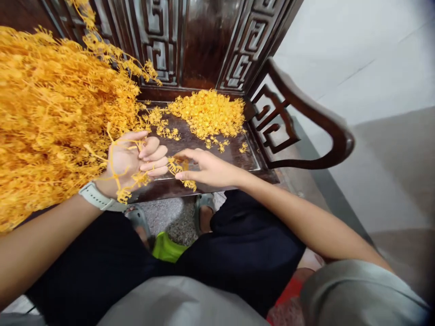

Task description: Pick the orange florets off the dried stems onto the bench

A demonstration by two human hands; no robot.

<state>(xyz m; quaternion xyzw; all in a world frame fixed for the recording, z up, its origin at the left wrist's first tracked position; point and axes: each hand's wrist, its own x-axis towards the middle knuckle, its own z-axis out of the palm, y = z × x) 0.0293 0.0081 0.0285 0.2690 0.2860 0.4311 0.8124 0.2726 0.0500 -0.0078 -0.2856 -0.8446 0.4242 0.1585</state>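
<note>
My left hand (151, 156), palm up and wearing a pale watch strap, is closed on a yellow plastic flower stem (112, 158). Thin branches of it cross the palm, and a tuft hangs under the wrist. Just to the right, my right hand (214, 170) has its thumb and fingers around small yellow florets (175, 166) at the stem's end. More florets dangle below the thumb. Both hands are over the front edge of a dark wooden bench seat (231, 156).
A large heap of yellow plastic flower stems (61, 108) fills the left side. Behind my hands lies a pile of loose yellow florets (212, 111). A carved backrest (204, 45) rises behind, and a curved armrest (316, 113) stands on the right. Something bright green (168, 248) is below, between my legs.
</note>
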